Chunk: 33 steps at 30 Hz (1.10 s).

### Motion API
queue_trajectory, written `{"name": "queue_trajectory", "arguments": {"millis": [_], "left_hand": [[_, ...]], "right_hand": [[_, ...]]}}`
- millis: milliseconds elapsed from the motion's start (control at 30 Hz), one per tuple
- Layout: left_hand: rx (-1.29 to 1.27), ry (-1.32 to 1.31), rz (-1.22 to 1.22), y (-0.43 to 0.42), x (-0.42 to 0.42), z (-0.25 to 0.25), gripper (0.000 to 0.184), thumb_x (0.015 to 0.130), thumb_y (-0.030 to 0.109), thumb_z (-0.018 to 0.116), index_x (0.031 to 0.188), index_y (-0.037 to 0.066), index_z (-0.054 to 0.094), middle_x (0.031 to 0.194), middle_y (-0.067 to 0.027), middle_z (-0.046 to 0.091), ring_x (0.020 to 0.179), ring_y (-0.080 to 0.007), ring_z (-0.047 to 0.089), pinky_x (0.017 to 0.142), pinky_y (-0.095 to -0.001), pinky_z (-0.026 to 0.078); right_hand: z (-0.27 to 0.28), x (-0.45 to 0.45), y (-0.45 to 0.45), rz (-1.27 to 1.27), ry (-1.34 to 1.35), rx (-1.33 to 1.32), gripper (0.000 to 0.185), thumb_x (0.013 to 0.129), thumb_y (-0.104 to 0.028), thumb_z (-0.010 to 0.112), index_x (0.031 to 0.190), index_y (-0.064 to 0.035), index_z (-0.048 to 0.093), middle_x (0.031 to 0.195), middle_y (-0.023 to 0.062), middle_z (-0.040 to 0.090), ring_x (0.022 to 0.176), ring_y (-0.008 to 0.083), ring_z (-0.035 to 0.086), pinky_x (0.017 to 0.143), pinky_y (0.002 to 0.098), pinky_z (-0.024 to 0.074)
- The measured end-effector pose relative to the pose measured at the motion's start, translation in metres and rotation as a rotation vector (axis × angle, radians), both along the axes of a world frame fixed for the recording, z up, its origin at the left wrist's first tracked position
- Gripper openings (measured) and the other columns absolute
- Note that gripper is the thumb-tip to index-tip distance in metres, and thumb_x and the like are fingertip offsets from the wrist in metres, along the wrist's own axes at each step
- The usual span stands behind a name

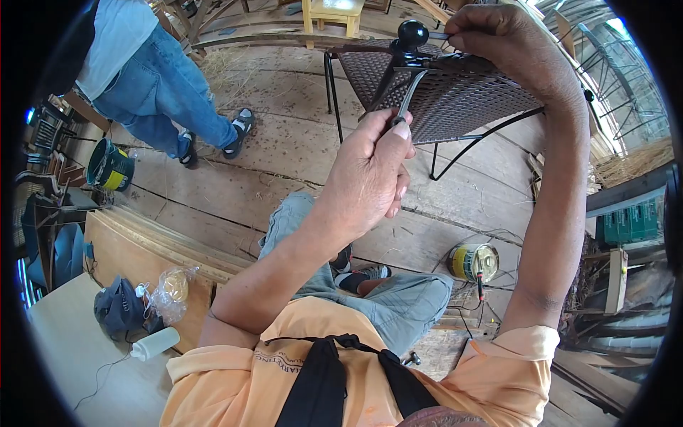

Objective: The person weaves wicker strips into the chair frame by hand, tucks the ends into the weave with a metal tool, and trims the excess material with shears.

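The left hand (pixel 373 167) is closed around the dark handle of a curved metal tool (pixel 410 94), thumb laid along it, with the bare tip pointing up toward the edge of a brown woven panel (pixel 455 107). The panel is stretched on a black metal frame (pixel 489 131), whose thin legs stand on the plank floor (pixel 295 107). The right hand (pixel 516 46) reaches over the panel's far edge, thumb and fingers pinched on a thin dark strip (pixel 439 35) just beside a black ball (pixel 412 33) at the frame's corner. The tool's tip is near the ball; whether it touches the weave I cannot tell. On the floor, below the panel's near edge, stands an open tin (pixel 464 262), a red-handled tool (pixel 480 285) across its rim. A person in blue jeans (pixel 153 85) stands on the planks beyond the left hand, near a dark green bucket (pixel 110 167). A pale surface (pixel 60 356) carries a white bottle (pixel 155 344) lying on its side at its right edge, with a dark bag (pixel 119 309) and a clear plastic bag (pixel 171 293) just beside it. Past the panel's far edge, a yellow wooden stool (pixel 334 8) stands on the floor.
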<state>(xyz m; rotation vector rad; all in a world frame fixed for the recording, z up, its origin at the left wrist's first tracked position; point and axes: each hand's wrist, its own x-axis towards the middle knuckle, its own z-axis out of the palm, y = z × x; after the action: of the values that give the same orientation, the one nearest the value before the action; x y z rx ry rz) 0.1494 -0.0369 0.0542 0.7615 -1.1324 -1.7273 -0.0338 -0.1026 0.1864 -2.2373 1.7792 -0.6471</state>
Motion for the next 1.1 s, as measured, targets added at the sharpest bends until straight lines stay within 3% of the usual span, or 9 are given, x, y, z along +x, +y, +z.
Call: {"name": "queue_trajectory", "arguments": {"millis": [100, 600, 867, 1000, 1100], "left_hand": [[-0.008, 0.015, 0.036, 0.003, -0.003, -0.001, 0.035, 0.099, 0.025, 0.047, 0.123, 0.0, 0.047, 0.09, -0.0051, 0.049, 0.053, -0.0063, 0.046, 0.036, -0.019, 0.037], [0.002, -0.009, 0.051, 0.009, -0.003, 0.007, 0.036, 0.099, 0.027, 0.047, 0.122, -0.001, 0.048, 0.091, -0.005, 0.049, 0.055, -0.0074, 0.045, 0.037, -0.0205, 0.037], [-0.009, -0.122, 0.051, 0.007, -0.004, 0.016, 0.037, 0.099, 0.028, 0.047, 0.119, -0.002, 0.049, 0.09, -0.0052, 0.048, 0.056, -0.0081, 0.045, 0.039, -0.0212, 0.036], [0.01, -0.108, 0.066, 0.009, -0.006, 0.014, 0.037, 0.098, 0.029, 0.048, 0.119, -0.002, 0.049, 0.089, -0.0048, 0.049, 0.056, -0.008, 0.045, 0.038, -0.0214, 0.036], [-0.012, -0.089, 0.096, 0.011, -0.006, 0.011, 0.037, 0.097, 0.029, 0.048, 0.119, -0.001, 0.049, 0.088, -0.0044, 0.05, 0.055, -0.0079, 0.046, 0.038, -0.0214, 0.037]], "right_hand": [[0.009, 0.014, 0.012, -0.037, 0.04, 0.001, 0.016, 0.083, -0.009, 0.063, 0.095, -0.0031, 0.071, 0.075, 0.0037, 0.068, 0.068, 0.0087, 0.06, 0.067, 0.0243, 0.0488], [0.004, 0.013, 0.019, 0.017, -0.005, -0.056, 0.017, 0.08, -0.008, 0.064, 0.094, -0.0007, 0.071, 0.074, 0.0044, 0.068, 0.065, 0.0091, 0.059, 0.062, 0.0259, 0.0486], [-0.007, 0.018, 0.03, 0.032, 0.113, -0.304, 0.017, 0.08, -0.007, 0.062, 0.093, -0.0007, 0.07, 0.074, 0.0048, 0.068, 0.065, 0.0097, 0.059, 0.061, 0.0264, 0.0484], [0.004, 0.019, 0.022, -0.077, 0.086, -0.131, 0.017, 0.08, -0.009, 0.061, 0.093, -0.0012, 0.071, 0.073, 0.006, 0.068, 0.064, 0.0113, 0.06, 0.062, 0.0277, 0.0487], [-0.008, 0.014, 0.028, 0.045, 0.182, -0.34, 0.017, 0.08, -0.01, 0.061, 0.092, -0.0015, 0.071, 0.073, 0.0068, 0.068, 0.064, 0.0126, 0.061, 0.063, 0.029, 0.0491]]}}
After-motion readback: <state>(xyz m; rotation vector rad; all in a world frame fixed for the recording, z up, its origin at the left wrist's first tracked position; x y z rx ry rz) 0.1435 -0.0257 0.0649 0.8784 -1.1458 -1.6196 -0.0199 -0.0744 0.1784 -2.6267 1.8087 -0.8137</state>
